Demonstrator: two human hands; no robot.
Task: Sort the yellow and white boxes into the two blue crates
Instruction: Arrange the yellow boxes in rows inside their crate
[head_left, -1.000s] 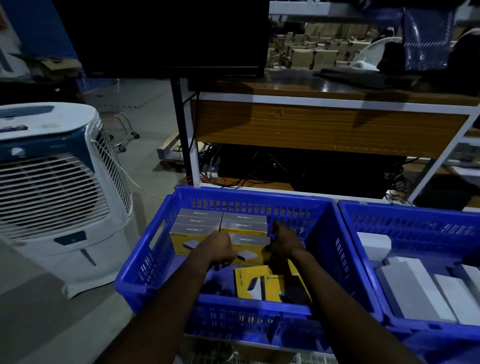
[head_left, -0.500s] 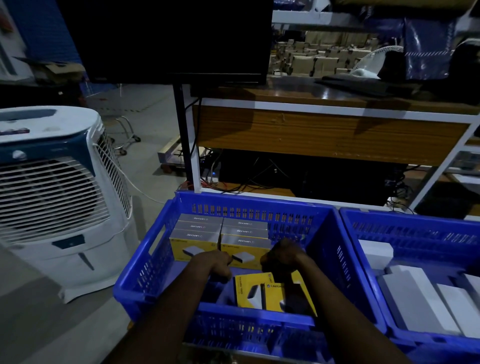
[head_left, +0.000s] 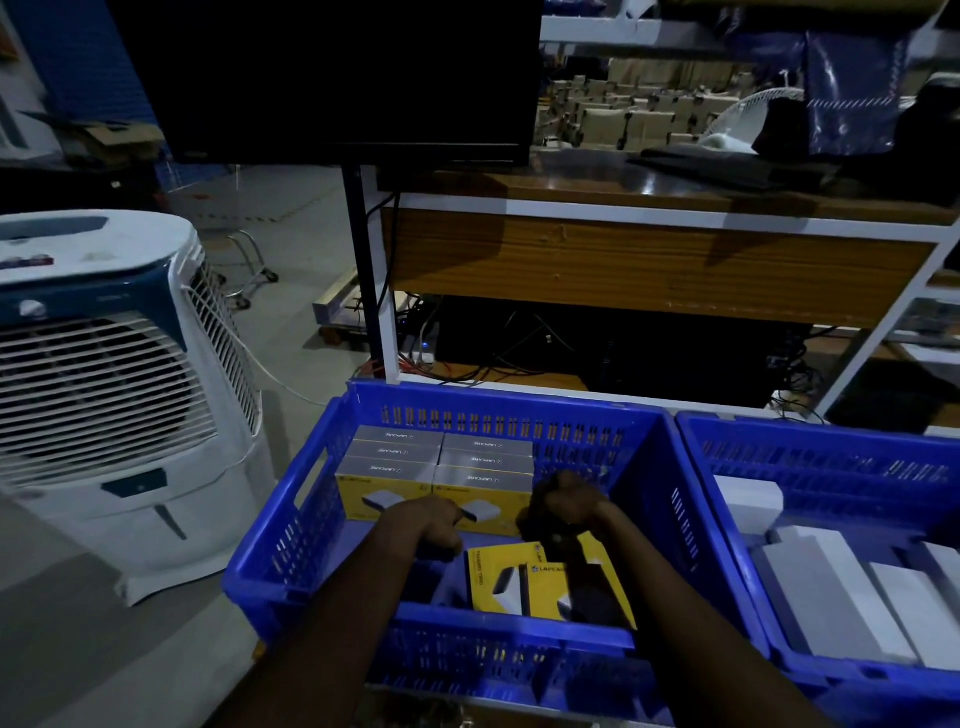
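Observation:
Both of my hands are inside the left blue crate (head_left: 311, 525). Yellow boxes (head_left: 441, 470) with grey tops stand in tight rows against its far wall. Two loose yellow boxes (head_left: 498, 577) lie near the front wall. My right hand (head_left: 563, 512) is curled over the top edge of the right-hand loose yellow box (head_left: 597, 582). My left hand (head_left: 428, 525) hangs with its fingers curled down over a dark, shadowed spot, so what it holds is hidden. The right blue crate (head_left: 727, 457) holds several white boxes (head_left: 821, 592).
A white and blue air cooler (head_left: 104, 395) stands on the floor left of the crates. Behind them is a wooden desk (head_left: 649, 260) with a white frame, cables underneath and a dark monitor (head_left: 337, 78) on a pole. The scene is dim.
Both hands have drawn back from the stacked row of yellow boxes toward me and now sit over the loose boxes at the crate's front.

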